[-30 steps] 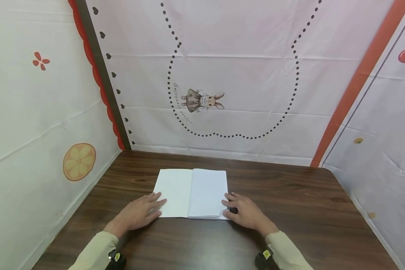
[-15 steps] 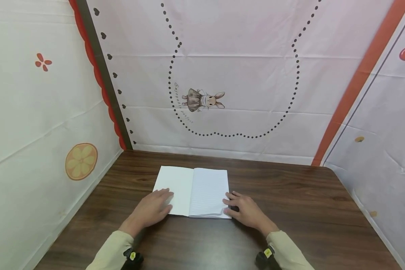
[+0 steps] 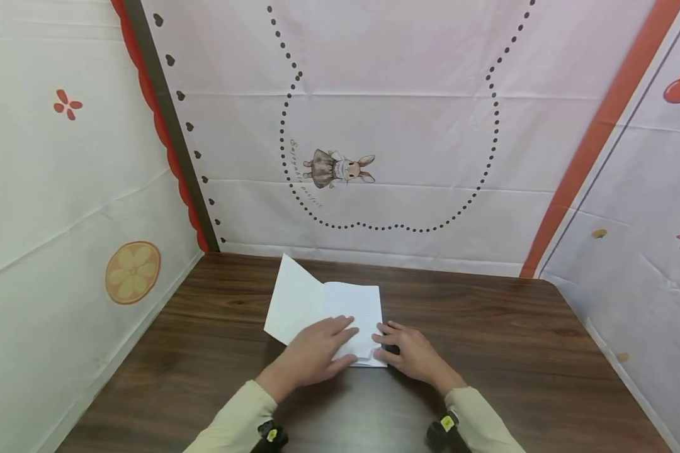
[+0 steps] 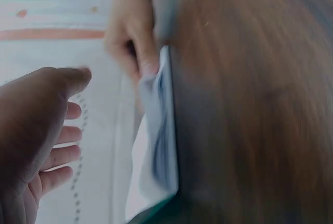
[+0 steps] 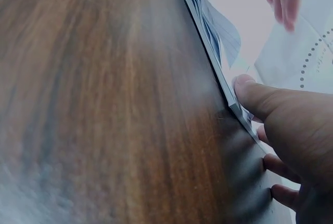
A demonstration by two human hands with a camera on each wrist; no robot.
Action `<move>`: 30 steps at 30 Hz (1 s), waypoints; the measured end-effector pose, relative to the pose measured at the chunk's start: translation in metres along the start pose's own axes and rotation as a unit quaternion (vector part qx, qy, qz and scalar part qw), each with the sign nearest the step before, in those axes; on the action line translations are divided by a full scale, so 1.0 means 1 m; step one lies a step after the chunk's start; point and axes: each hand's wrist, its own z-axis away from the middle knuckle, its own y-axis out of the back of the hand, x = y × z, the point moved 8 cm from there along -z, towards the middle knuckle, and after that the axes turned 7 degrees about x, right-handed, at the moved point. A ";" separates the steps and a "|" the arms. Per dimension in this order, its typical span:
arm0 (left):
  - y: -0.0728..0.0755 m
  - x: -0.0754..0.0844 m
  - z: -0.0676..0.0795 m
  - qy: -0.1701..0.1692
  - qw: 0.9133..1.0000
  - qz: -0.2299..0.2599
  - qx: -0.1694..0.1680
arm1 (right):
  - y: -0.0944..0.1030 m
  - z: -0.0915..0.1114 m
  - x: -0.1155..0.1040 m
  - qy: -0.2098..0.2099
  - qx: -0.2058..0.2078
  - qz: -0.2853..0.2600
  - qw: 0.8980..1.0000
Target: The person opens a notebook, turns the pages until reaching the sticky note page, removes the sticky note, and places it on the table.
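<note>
An open notebook (image 3: 345, 302) with lined white pages lies on the table. Its left leaf (image 3: 294, 296) is lifted off the table at a slant, the far corner highest. My left hand (image 3: 317, 349) reaches over the notebook, fingers extended above the right page; in the left wrist view that hand (image 4: 36, 130) holds nothing. At the notebook's right edge rests my right hand (image 3: 410, 352). Its thumb (image 5: 252, 91) presses the near right corner, where the page edges (image 4: 158, 130) are ruffled, and the other fingers lie loosely along the side.
Brown wood-grain table (image 3: 510, 352) surrounds the notebook. A white patterned cloth (image 3: 385, 138) hangs behind it, with more cloth walls at left and right. Black wrist cameras (image 3: 271, 435) sit below the sleeves.
My left hand has moved right, from the notebook's left edge to over the right page. The left leaf has risen from flat to slanted. The right hand has stayed put.
</note>
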 end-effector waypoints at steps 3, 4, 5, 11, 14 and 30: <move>-0.014 0.012 -0.006 -0.032 0.999 -0.012 -0.011 | -0.001 -0.002 -0.001 0.001 -0.002 0.000 1.000; -0.019 0.015 -0.007 -0.041 0.999 -0.020 -0.012 | -0.002 -0.002 -0.001 0.000 -0.003 0.000 1.000; -0.023 0.017 -0.008 -0.047 0.999 -0.020 -0.012 | -0.002 -0.002 -0.001 0.000 -0.004 0.000 1.000; -0.041 0.017 -0.015 -0.052 0.999 -0.001 -0.008 | -0.003 -0.002 -0.003 0.000 -0.010 -0.005 1.000; -0.046 0.014 -0.019 -0.047 0.999 0.004 -0.013 | -0.003 -0.002 -0.004 0.002 -0.010 -0.006 1.000; -0.045 0.007 -0.034 -0.062 0.998 -0.034 0.001 | 0.000 0.001 0.007 -0.036 0.006 -0.004 0.999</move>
